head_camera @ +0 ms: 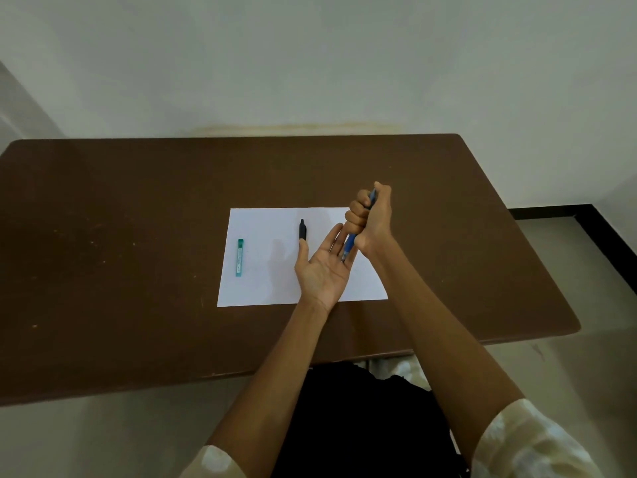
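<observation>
I see the right hand (pixel 370 219), fingers clamped round the blue pencil (pixel 350 244), its tip over the left hand (pixel 324 269), fingers straight and apart; teal lead case (pixel 240 257) on the paper (pixel 262 291), label unreadable

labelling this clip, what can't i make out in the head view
Head view only:
blue plastic pencil: middle hidden inside the gripping right hand.
teal plastic lead case: print too small to read.
small black pen-like piece: near end behind the thumb of the left hand.
pencil tip touching palm: unclear.
</observation>
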### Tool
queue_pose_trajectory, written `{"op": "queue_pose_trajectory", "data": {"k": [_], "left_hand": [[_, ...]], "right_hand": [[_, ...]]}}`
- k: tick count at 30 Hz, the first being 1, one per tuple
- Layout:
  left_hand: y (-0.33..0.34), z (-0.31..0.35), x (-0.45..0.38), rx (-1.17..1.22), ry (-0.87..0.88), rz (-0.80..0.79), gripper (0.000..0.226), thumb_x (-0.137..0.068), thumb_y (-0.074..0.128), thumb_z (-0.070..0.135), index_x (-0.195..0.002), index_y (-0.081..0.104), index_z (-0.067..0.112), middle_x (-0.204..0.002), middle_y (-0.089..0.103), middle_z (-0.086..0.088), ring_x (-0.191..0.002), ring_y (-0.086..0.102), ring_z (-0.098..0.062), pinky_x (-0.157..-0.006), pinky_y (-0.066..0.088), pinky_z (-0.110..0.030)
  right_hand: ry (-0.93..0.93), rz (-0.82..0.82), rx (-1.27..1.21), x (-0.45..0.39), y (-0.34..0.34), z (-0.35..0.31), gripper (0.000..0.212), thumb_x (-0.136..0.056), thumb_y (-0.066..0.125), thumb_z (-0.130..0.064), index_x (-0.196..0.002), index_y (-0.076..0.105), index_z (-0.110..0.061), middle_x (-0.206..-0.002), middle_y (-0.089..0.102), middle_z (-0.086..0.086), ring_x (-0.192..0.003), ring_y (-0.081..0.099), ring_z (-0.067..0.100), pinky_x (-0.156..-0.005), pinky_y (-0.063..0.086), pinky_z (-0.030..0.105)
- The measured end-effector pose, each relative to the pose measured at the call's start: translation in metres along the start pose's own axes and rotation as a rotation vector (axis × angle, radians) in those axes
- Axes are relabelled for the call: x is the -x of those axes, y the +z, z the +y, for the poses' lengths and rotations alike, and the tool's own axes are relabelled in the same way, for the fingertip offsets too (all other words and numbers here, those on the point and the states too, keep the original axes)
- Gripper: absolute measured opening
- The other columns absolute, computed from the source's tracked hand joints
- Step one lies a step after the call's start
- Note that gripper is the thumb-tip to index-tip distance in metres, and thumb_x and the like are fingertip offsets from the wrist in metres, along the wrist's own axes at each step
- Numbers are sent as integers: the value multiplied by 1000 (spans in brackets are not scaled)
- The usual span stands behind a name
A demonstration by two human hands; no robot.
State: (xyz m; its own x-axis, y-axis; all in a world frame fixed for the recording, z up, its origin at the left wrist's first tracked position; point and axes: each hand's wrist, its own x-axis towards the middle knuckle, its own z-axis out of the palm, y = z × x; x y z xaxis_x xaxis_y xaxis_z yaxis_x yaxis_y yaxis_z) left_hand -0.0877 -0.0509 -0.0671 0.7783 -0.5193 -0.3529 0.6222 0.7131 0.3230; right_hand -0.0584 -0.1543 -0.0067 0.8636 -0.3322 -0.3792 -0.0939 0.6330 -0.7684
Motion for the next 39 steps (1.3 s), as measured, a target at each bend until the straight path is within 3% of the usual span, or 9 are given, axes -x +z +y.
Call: {"op": "queue_pose_trajectory", "data": {"k": [24,39], "left_hand": [[2,-3,-1,21,-16,3,69,-92,21,59,-136,39,9,-135,49,-12,-119,53,-27,-93,49,-36],[-2,-4,-3,2,-10,12,68,-92,24,58,-135,42,8,-135,49,-13,-127,46,-29,-100,43,-36]], "right_hand": [[-25,13,7,3,-3,1,49,-94,31,-38,-49,32,-20,-40,29,-8,-35,18,5,-36,18,14],[-86,-31,30,10,2,0,49,-95,29,-39,-50,32,-20,-39,29,-9,-34,18,5,-34,20,15]]}}
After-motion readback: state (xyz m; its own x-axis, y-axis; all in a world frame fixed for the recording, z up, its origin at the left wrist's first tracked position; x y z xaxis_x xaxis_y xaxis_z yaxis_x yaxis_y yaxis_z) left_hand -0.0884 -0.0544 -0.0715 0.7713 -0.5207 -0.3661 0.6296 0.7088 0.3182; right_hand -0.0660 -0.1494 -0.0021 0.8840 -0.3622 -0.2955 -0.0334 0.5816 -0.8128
